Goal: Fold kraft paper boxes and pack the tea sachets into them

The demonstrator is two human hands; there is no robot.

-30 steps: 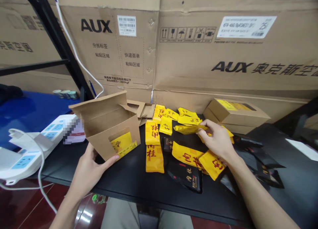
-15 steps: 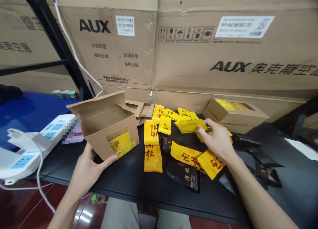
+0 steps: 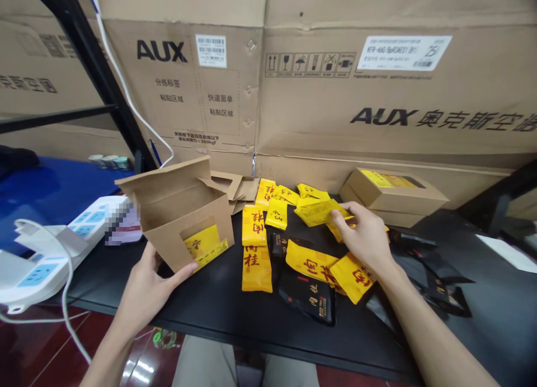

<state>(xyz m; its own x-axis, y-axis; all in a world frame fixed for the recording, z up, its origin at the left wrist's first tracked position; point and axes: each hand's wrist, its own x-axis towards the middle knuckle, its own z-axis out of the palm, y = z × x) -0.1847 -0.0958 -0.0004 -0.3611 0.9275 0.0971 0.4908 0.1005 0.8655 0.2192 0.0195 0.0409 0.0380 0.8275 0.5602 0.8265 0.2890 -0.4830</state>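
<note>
Your right hand (image 3: 366, 233) is pinching a yellow packet (image 3: 316, 211) toward the back edge of the table (image 3: 201, 311); your left hand (image 3: 146, 289) is gripping an open box (image 3: 165, 239).

Packets (image 3: 257, 272) are lying across the middle of the table (image 3: 218, 308). A box (image 3: 168, 236) is tilting to their left, with another packet (image 3: 201, 240) sitting inside. Further left, a power strip (image 3: 46, 283) is lying. Cardboard (image 3: 247, 190) is resting behind, between box and packets. Stacked boxes (image 3: 390, 199) are sitting back right; cartons (image 3: 310, 118) are standing behind everything.
</note>
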